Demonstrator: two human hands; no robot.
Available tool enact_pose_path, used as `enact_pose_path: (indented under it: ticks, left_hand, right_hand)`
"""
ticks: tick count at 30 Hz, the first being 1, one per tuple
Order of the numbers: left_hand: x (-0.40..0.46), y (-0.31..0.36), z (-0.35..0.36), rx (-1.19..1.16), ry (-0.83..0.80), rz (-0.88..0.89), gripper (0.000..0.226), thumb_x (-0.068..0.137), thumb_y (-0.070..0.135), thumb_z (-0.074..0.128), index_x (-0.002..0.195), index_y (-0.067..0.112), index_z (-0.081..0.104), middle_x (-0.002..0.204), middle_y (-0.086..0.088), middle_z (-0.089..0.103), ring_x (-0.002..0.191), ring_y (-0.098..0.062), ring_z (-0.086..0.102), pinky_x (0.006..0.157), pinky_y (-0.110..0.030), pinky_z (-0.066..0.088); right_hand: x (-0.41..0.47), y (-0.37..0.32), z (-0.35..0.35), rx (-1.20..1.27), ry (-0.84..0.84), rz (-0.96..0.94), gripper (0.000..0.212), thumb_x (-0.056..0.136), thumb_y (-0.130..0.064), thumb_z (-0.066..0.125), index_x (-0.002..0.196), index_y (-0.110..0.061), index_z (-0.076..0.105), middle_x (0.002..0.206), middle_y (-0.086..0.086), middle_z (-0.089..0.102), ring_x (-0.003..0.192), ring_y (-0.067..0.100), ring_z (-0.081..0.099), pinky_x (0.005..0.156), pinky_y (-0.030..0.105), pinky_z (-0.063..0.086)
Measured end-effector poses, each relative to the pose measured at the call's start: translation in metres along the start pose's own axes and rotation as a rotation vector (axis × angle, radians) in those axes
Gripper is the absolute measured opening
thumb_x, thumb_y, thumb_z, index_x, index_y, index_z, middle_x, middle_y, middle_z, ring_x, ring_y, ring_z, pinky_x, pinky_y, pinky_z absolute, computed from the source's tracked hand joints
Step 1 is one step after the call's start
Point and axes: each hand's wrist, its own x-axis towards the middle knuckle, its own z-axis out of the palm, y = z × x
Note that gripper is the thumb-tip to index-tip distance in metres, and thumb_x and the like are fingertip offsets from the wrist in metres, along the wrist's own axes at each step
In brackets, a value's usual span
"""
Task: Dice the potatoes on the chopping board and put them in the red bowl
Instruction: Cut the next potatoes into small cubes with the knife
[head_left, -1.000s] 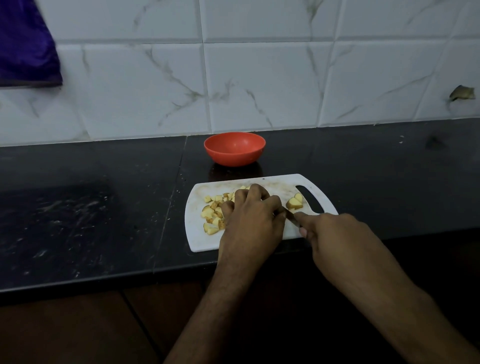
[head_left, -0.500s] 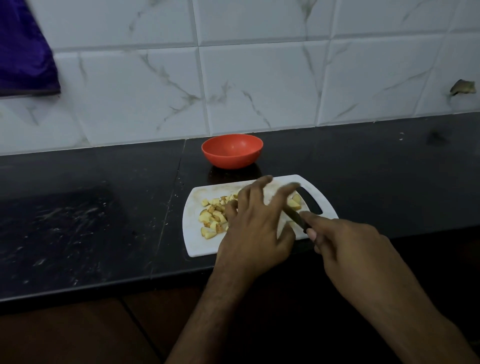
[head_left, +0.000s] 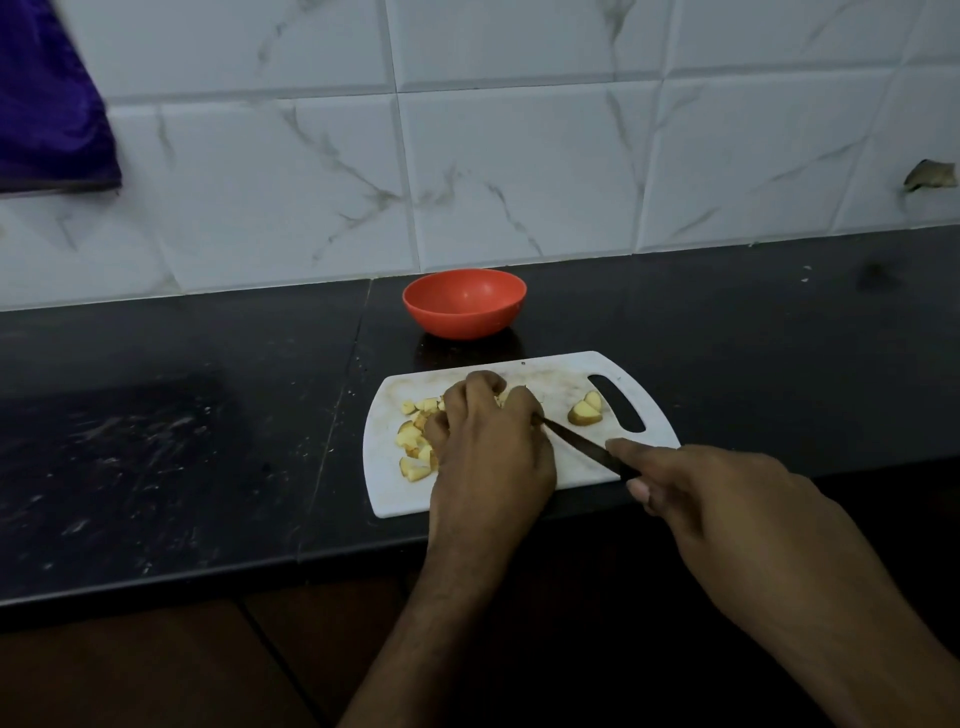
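Yellow potato dice (head_left: 415, 441) are still heaped on the left of my white plastic chopping board (head_left: 561, 384), so nothing's in the round red bowl (head_left: 464, 303) behind it yet. Half a second ago my left hand (head_left: 488, 452) was splayed flat; now its fingers have curled back over the pile. My right hand (head_left: 727, 499) keeps gripping the dark knife (head_left: 582, 441), blade tucked under the left. One bigger chunk (head_left: 587, 410) near the handle slot probably needs cutting.
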Motion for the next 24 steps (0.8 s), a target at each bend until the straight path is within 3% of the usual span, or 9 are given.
enact_pose_path:
  ticks: [5,9,12,15,17,20,22,24]
  left_hand:
    - [0.001,0.000,0.001,-0.011,0.033,-0.043,0.021,0.096,0.021,0.051,0.114,0.032,0.053,0.135,0.003,0.040,0.131,-0.017,0.029,0.111,-0.043,0.023]
    - [0.000,0.000,-0.001,0.019,-0.023,0.058,0.026,0.100,0.044,0.046,0.124,0.035,0.051,0.146,0.003,0.034,0.138,-0.018,0.024,0.111,-0.047,0.021]
    - [0.002,0.001,-0.001,0.084,-0.161,0.154,0.048,0.098,0.057,0.041,0.144,0.043,0.037,0.161,0.006,0.015,0.149,-0.020,0.008,0.115,-0.054,0.015]
    - [0.006,0.001,0.000,0.124,-0.262,0.218,0.056,0.102,0.054,0.034,0.155,0.044,0.016,0.167,0.011,0.005,0.153,-0.017,-0.003,0.118,-0.059,0.007]
    - [0.008,0.002,0.001,0.102,-0.306,0.222,0.062,0.105,0.049,0.032,0.158,0.039,0.003,0.165,0.010,0.019,0.153,-0.014,-0.002,0.120,-0.058,0.001]
    - [0.011,0.000,0.003,0.087,-0.311,0.217,0.070,0.105,0.047,0.033,0.159,0.030,-0.008,0.157,0.011,0.039,0.153,-0.012,0.004,0.120,-0.055,0.000]
    - [0.012,-0.001,0.003,0.052,-0.308,0.212,0.073,0.104,0.047,0.038,0.159,0.028,-0.007,0.153,0.014,0.043,0.151,-0.012,0.008,0.119,-0.054,0.001]
    - [0.011,-0.001,0.001,-0.020,-0.287,0.210,0.074,0.102,0.045,0.045,0.159,0.031,0.000,0.146,0.018,0.049,0.148,-0.011,0.015,0.119,-0.051,0.003]
  right_hand:
    - [0.002,0.002,0.006,-0.022,0.061,0.047,0.038,0.102,-0.048,0.035,0.138,-0.057,0.040,0.101,-0.018,0.063,0.093,0.004,0.060,0.070,0.022,0.049]
    - [0.007,0.004,0.008,0.012,0.084,0.103,0.038,0.102,-0.044,0.038,0.138,-0.053,0.045,0.095,-0.017,0.065,0.087,0.006,0.061,0.071,0.026,0.051]
    - [0.010,0.004,0.009,0.017,0.086,0.140,0.035,0.102,-0.039,0.040,0.133,-0.049,0.051,0.090,-0.015,0.065,0.084,0.007,0.061,0.071,0.026,0.051]
    - [0.012,0.007,0.010,-0.042,0.086,0.189,0.025,0.101,-0.035,0.041,0.118,-0.040,0.059,0.083,-0.014,0.064,0.077,0.011,0.063,0.070,0.033,0.056]
    - [0.013,0.010,0.009,-0.116,0.072,0.200,0.021,0.101,-0.031,0.041,0.114,-0.038,0.056,0.085,-0.015,0.063,0.073,0.010,0.060,0.063,0.027,0.053]
    - [0.018,0.011,0.006,-0.163,-0.019,0.178,0.026,0.103,-0.027,0.044,0.123,-0.043,0.049,0.092,-0.015,0.059,0.069,0.005,0.050,0.049,0.013,0.032]
    - [0.024,0.012,0.004,-0.186,-0.028,0.153,0.029,0.102,-0.025,0.045,0.125,-0.043,0.048,0.090,-0.013,0.057,0.071,0.007,0.053,0.050,0.017,0.036]
    - [0.027,0.012,0.003,-0.171,-0.034,0.122,0.036,0.102,-0.029,0.044,0.133,-0.049,0.043,0.100,-0.012,0.061,0.084,0.011,0.060,0.063,0.024,0.050]
